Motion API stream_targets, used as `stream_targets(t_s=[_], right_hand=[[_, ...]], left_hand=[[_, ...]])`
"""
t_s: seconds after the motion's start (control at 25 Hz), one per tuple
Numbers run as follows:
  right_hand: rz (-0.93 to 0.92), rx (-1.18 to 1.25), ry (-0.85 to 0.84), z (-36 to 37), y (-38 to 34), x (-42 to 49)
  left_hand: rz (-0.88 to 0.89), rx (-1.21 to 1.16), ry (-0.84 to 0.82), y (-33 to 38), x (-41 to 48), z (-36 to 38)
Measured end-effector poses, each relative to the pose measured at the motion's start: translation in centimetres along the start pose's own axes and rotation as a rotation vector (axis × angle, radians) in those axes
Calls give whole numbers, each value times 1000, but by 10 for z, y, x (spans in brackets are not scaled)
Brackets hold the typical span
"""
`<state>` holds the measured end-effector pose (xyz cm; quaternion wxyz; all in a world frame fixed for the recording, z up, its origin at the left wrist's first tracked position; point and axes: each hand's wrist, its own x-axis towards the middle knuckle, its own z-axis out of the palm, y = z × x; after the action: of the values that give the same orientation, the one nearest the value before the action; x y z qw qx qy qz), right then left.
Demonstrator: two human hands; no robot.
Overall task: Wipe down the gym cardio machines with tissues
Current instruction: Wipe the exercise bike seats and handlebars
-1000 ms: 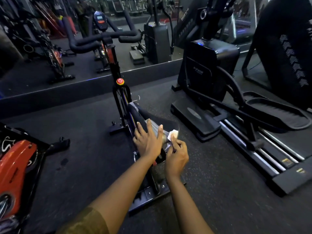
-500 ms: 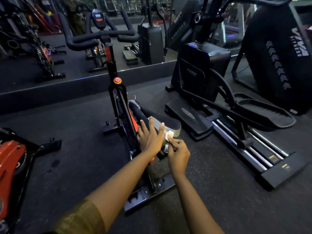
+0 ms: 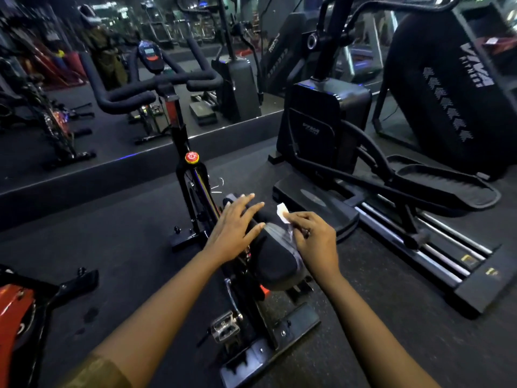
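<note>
A black spin bike stands in front of me, its saddle (image 3: pixel 275 261) pointing toward me and its handlebars (image 3: pixel 156 91) farther off. My left hand (image 3: pixel 233 229) lies flat with straight fingers on the left side of the saddle's nose. My right hand (image 3: pixel 313 239) pinches a small white tissue (image 3: pixel 283 212) at the saddle's right edge, with the tissue sticking up past my fingertips. A red knob (image 3: pixel 191 157) sits on the bike's frame below the handlebars.
A black elliptical trainer (image 3: pixel 330 127) with long pedals and floor rails (image 3: pixel 419 242) stands to the right. A red and black bike (image 3: pixel 16 317) is at the left edge. A low mirror wall (image 3: pixel 84 169) runs behind the bike. The floor is dark rubber.
The view has risen and come closer over the saddle. My left hand has slid forward along the saddle's nose. My right hand with the tissue has moved to the saddle's right edge.
</note>
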<state>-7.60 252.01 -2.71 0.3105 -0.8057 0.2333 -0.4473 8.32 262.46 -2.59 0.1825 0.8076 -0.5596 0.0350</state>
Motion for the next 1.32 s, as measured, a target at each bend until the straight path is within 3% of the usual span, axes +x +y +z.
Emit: stream_targets(t_s=[0.2, 0.4, 0.6, 0.8, 0.96, 1.12, 1.24, 1.32], right_hand=[[157, -25, 26, 21, 14, 18], [250, -148, 42, 26, 7, 18], [194, -588, 83, 21, -20, 1], [407, -969, 59, 64, -38, -17], [390, -1095, 151, 97, -60, -18], [435, -1057, 131, 129, -85, -37], [471, -1119, 312, 102, -86, -34], [605, -1140, 310, 78, -83, -19]], left_hand=[[246, 152, -217, -42, 51, 17], [351, 127, -170, -53, 55, 25], [577, 150, -144, -70, 62, 25], [879, 162, -190, -96, 81, 21], [964, 189, -271, -98, 86, 11], [977, 211, -236, -97, 85, 14], [958, 221, -238, -95, 84, 17], [967, 223, -247, -95, 84, 16]])
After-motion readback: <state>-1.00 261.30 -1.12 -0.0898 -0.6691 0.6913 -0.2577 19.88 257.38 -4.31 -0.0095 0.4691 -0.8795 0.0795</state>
